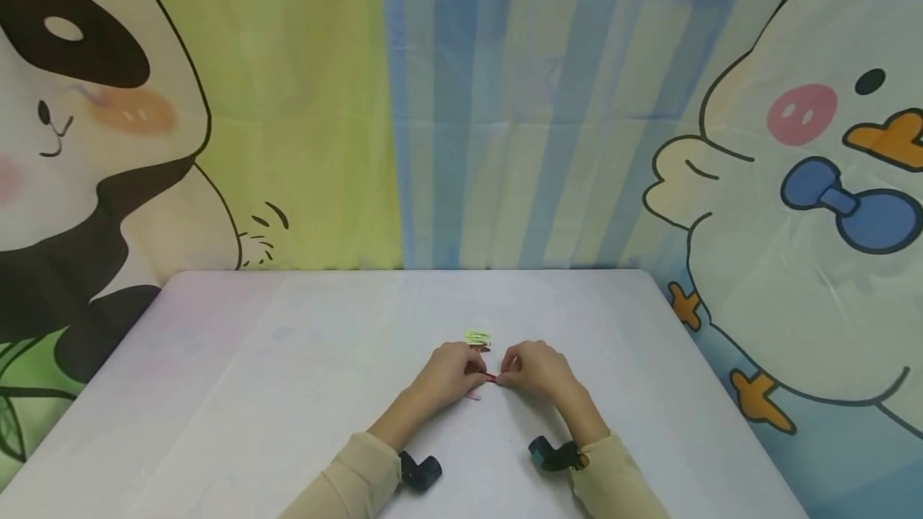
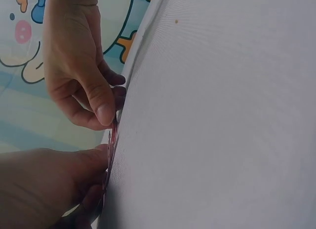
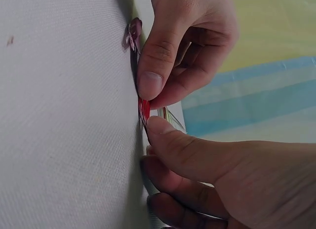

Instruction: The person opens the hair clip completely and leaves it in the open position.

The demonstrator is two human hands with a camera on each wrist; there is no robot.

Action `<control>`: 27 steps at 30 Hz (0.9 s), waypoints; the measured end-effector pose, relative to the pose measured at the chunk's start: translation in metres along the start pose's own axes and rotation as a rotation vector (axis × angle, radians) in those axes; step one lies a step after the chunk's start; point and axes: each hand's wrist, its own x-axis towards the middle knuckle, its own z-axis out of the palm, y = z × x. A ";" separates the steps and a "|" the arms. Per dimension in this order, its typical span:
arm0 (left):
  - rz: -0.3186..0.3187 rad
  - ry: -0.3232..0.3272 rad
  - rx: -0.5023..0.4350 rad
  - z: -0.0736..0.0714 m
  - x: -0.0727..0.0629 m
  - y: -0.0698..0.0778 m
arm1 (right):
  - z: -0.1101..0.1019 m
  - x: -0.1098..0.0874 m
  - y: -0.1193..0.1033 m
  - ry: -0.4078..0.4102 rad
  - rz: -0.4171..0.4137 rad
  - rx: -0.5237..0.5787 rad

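Sleeves (image 1: 356, 475), hands (image 1: 450, 372), table edge (image 1: 418, 273) well beyond

- Head view: bright, even light; soft shadows on the smooth white rectangular tabletop (image 1: 252, 391).
- Wrist views: dimmer, greyer; colourful cartoon-printed fabric backdrop (image 2: 29, 115) slightly soft.

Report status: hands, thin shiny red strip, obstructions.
Left hand, right hand: both pinching thin shiny red strip. Strip between them, low over white table. Small yellow-green striped item beyond, not blocking.
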 end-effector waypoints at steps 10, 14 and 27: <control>-0.092 0.007 -0.106 -0.002 -0.001 -0.001 | 0.001 0.000 0.000 -0.031 -0.089 0.072; -0.095 0.028 -0.142 -0.001 0.000 -0.004 | 0.004 0.002 0.001 -0.013 -0.109 0.125; -0.159 0.004 -0.381 -0.015 0.002 -0.020 | 0.003 0.007 -0.003 0.077 -0.012 0.319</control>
